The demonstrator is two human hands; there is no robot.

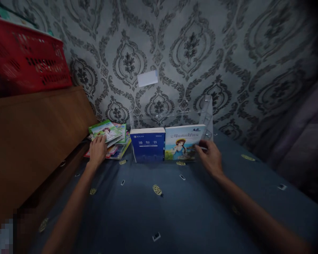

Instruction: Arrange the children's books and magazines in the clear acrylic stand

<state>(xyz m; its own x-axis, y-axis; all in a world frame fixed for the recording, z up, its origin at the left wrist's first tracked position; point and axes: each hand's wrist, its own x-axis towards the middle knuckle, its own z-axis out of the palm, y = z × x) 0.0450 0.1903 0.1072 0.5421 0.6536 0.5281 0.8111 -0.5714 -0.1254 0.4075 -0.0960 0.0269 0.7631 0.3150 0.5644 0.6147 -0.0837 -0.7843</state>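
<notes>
My left hand [97, 150] is at the left, its fingers bent over the near edge of a green picture book [110, 131] that lies on a pile of thin books [116, 152]. My right hand [210, 155] is closed, thumb and fingers pinching the right edge of a picture book [181, 144] with a girl in a yellow hat on its cover. That book stands upright beside an upright dark blue booklet [148, 146] marked 2022. Both stand in front of a clear plastic rack [207, 113].
A blue patterned cloth [137, 208] covers the surface. To the left is a brown wooden piece of furniture [39, 130] with a red plastic basket [29, 56] on top. The patterned wall [159, 35] behind bears a white label [147, 78].
</notes>
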